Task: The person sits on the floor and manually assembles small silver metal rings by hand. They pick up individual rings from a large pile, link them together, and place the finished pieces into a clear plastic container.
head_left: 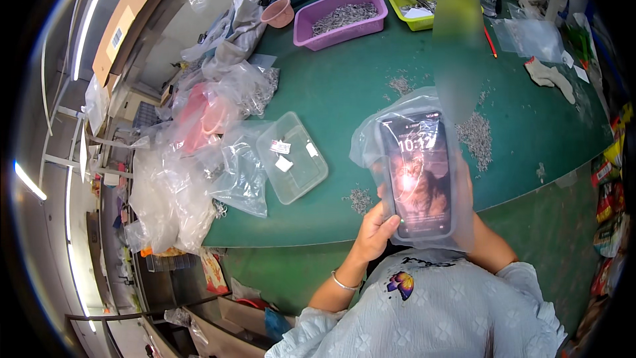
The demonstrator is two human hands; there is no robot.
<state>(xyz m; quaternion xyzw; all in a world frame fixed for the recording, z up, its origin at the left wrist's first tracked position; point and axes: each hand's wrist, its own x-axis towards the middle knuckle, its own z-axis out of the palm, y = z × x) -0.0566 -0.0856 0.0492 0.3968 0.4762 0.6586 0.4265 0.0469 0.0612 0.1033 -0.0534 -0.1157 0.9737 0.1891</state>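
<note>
Upright before my chest is a smartphone [421, 185] with its screen lit, showing a clock and a picture. A translucent plastic bag [366, 134] spreads around it; I cannot tell whether the phone lies inside or in front of it. My left hand [376, 231] grips the phone's lower left edge, thumb on the front. At the phone's right side is my right hand [466, 192], mostly covered by the bag, its fingers hidden. Small metal pieces lie in a heap [476, 138] to the right and a smaller pile [358, 200] to the left.
On the green table [331, 93] stand a clear plastic tray [299, 185], a purple basket [341, 38] of metal pieces and a yellow-green basket [395, 1] with tools. Plastic bags [165, 192] crowd the left side. A white glove [551, 79] lies far right. A blurred green shape [458, 46] blocks part of the view.
</note>
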